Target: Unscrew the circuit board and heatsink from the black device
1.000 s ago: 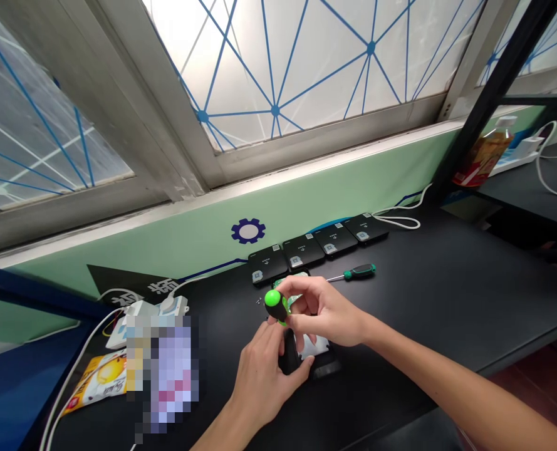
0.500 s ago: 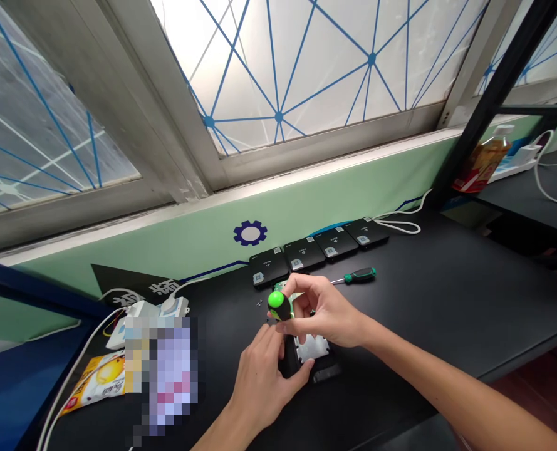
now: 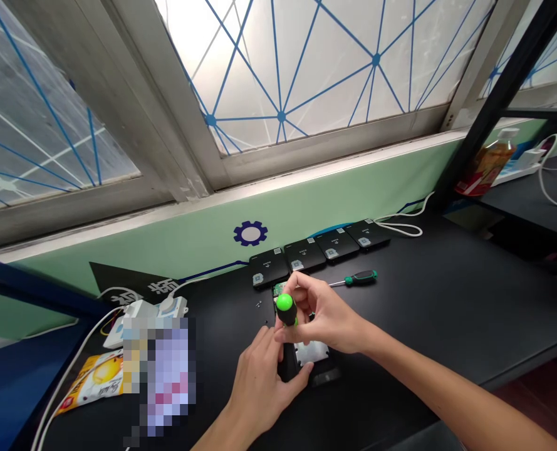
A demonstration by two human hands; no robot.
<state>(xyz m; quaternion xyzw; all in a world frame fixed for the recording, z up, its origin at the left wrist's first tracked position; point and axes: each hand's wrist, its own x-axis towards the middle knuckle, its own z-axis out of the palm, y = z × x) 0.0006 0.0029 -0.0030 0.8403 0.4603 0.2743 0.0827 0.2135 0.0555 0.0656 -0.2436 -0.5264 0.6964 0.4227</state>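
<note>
My right hand (image 3: pixel 327 313) is closed round a screwdriver (image 3: pixel 286 307) with a black handle and a bright green cap, held nearly upright; its tip is hidden. Below it lies an opened black electronic device (image 3: pixel 326 376) with a silver metal plate (image 3: pixel 312 352) and a bit of green circuit board (image 3: pixel 279 290) showing. My left hand (image 3: pixel 262 376) steadies the device by its near left part, thumb on the near edge and fingers along the left side. A few small screws (image 3: pixel 258 304) lie on the desk left of the device.
Several flat black boxes (image 3: pixel 305 255) line the wall. A second screwdriver (image 3: pixel 361 277), green and black, lies right of my right hand. At left are a white power strip (image 3: pixel 172 308), cables and a yellow snack packet (image 3: pixel 97 379). A drink bottle (image 3: pixel 487 163) stands far right.
The screwdriver's cap has shifted slightly right and down, and the handle stands more upright. My right hand has moved slightly with it; my left hand stays in place.
</note>
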